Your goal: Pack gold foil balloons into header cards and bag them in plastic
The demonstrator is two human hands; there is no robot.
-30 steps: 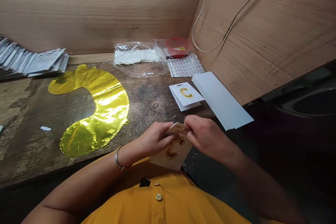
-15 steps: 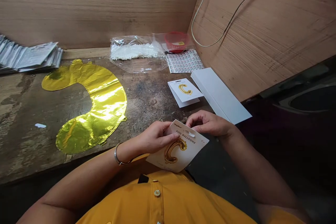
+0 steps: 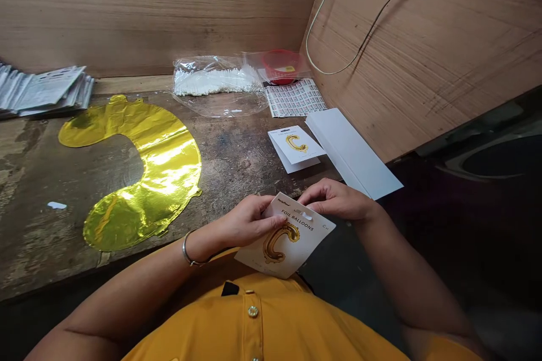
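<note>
A white foil-balloon header card [image 3: 258, 254] printed with a gold letter C is tilted close to my body, over the table's front edge. My left hand [image 3: 252, 223] is closed on it, thumb on the printed face and fingers behind. My right hand [image 3: 334, 198] is at the card's upper right edge, its fingers bent; the fingertips are partly hidden behind the card, and what they pinch, if anything, does not show. On the table to the left lies a flat gold foil balloon [image 3: 171, 152] shaped like a C. A second folded card [image 3: 292, 144] stands beyond my hands.
White folded cards [image 3: 353, 152] lie at the right. Behind are a sticker sheet [image 3: 296, 98], a red basket [image 3: 280, 62] and a clear bag of white sticks [image 3: 218, 82]. Stacked packets [image 3: 51, 90] sit far left. A small white scrap [image 3: 56, 205] lies near the balloon.
The view has shifted slightly, so the table things appear a little further left. Both hands keep nearly the same pose at the card.
</note>
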